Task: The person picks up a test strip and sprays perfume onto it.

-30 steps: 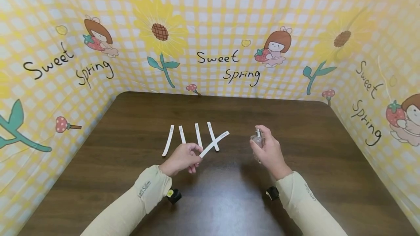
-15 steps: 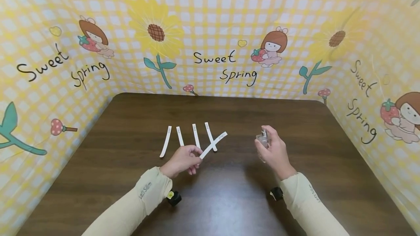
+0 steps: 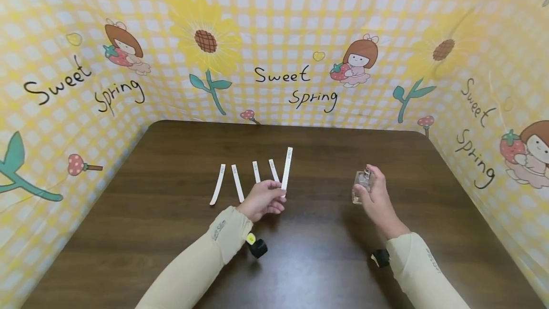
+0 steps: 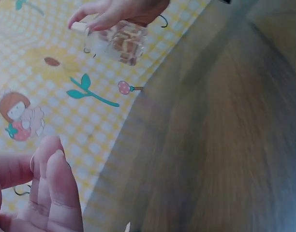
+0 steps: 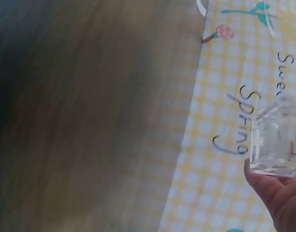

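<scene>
In the head view my left hand (image 3: 263, 199) pinches a white paper test strip (image 3: 288, 170) by its lower end. The strip points up and away, with small print near its far tip. My right hand (image 3: 379, 199) grips a clear glass perfume spray bottle (image 3: 361, 186), its index finger on the spray top. Bottle and strip are well apart. The left wrist view has the fingers (image 4: 61, 188) of my left hand at lower left, with the bottle (image 4: 128, 43) at the top. Part of the bottle (image 5: 278, 140) also appears at the right wrist view's right edge.
Several more white strips (image 3: 218, 185) lie on the brown wooden table (image 3: 184, 147), roughly in a row; my left hand partly covers some. A yellow checked cloth (image 3: 274, 27) with printed flowers walls the table at the back and both sides.
My left hand has moved right and slightly away, and its strip has swung from a slant to nearly upright. My right hand has carried the bottle further right.
</scene>
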Motion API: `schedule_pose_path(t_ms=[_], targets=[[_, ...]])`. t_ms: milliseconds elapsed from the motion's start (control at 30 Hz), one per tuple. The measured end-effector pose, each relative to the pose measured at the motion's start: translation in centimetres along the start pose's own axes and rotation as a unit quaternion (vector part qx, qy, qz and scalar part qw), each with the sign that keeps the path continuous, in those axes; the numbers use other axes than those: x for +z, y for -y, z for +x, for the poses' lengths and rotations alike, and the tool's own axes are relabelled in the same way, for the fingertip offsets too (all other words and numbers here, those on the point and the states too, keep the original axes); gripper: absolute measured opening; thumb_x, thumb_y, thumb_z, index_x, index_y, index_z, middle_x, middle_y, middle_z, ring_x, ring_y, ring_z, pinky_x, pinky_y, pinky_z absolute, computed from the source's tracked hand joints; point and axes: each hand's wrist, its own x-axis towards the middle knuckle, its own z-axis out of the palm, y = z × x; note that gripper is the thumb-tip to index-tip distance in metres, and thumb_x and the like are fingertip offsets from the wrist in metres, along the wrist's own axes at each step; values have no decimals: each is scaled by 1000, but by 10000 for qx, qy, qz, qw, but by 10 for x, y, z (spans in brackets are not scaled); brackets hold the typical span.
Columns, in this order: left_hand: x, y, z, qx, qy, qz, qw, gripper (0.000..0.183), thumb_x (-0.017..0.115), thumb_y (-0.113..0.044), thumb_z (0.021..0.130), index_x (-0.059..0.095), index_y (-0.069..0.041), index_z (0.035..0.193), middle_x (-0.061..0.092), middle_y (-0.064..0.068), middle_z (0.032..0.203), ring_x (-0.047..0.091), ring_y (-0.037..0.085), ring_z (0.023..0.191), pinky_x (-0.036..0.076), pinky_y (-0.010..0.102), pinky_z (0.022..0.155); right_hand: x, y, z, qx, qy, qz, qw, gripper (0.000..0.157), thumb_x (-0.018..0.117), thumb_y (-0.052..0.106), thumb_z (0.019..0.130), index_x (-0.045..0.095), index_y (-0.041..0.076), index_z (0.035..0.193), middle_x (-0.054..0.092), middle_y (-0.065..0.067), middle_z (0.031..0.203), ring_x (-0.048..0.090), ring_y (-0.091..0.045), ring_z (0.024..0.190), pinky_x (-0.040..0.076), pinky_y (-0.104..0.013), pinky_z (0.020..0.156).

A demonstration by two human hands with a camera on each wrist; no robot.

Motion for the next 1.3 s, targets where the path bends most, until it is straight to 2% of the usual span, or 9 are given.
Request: schedule_pose_path(t_ms=[67, 100, 200, 300, 333, 633, 833, 1000, 1300], targets=[[8, 1, 7, -62, 3, -164, 9998, 23, 54, -1, 94, 47, 4, 116, 58, 4, 68, 55, 8, 46, 48, 18, 44, -6, -6, -2, -88, -36, -79, 9999, 54, 53, -10, 91, 21, -10, 135, 39, -34, 114, 52, -43, 95, 39, -8, 78], [12, 2, 10, -108, 4, -216, 9997, 22, 53, -1, 95, 47, 3, 115, 58, 3, 67, 55, 8, 46, 48, 18, 44, -9, -9, -4, -126, -72, -172, 9997, 54, 53, -11, 90, 22, -11, 134, 37, -35, 115, 51, -44, 96, 40, -11, 80], [24, 5, 18, -164, -47, -288, 9994, 21, 54, -1, 94, 48, 3, 114, 60, 4, 68, 56, 9, 46, 49, 19, 45, -19, -17, -8, -204, -188, -401, 9988, 53, 55, -13, 88, 25, -12, 132, 33, -37, 116, 46, -47, 99, 43, -32, 89], [34, 8, 24, -198, -198, -307, 9991, 20, 55, -1, 94, 48, 3, 113, 61, 5, 68, 56, 9, 46, 49, 19, 44, -28, -24, -14, -216, -271, -576, 9977, 53, 58, -14, 85, 29, -12, 131, 34, -38, 115, 43, -48, 99, 39, -56, 85], [37, 9, 25, -193, -260, -274, 9991, 20, 55, -1, 94, 48, 3, 113, 62, 5, 69, 56, 9, 46, 49, 18, 44, -30, -26, -16, -199, -303, -615, 9974, 53, 59, -15, 84, 31, -12, 130, 35, -38, 114, 43, -48, 99, 38, -59, 85], [52, 10, 32, -318, -864, 308, 9953, 18, 57, 2, 91, 49, 5, 108, 61, 7, 63, 54, 9, 41, 47, 17, 38, -47, -37, -33, 183, -329, -998, 9943, 59, 68, -14, 78, 40, -9, 130, 44, -38, 117, 47, -49, 101, 40, -61, 83], [55, 8, 39, -425, -902, 207, 9948, 15, 57, 2, 92, 49, 5, 104, 58, 5, 60, 52, 8, 40, 45, 16, 37, -53, -38, -38, 401, -115, -1078, 9933, 62, 68, -14, 78, 38, -8, 132, 46, -37, 115, 50, -49, 98, 42, -62, 82], [54, 8, 43, -520, -957, 277, 9937, 11, 56, 3, 92, 49, 4, 99, 57, 6, 58, 50, 7, 38, 43, 15, 35, -54, -39, -40, 368, 68, -1138, 9928, 65, 69, -15, 76, 39, -7, 133, 48, -36, 113, 51, -49, 100, 43, -63, 81], [51, 10, 42, -677, -953, 462, 9921, 20, 55, 2, 93, 47, 8, 110, 57, 8, 58, 51, 9, 38, 43, 15, 35, -54, -40, -43, 296, 368, -1234, 9912, 65, 69, -14, 77, 38, -7, 133, 49, -37, 112, 47, -51, 106, 40, -66, 85]])
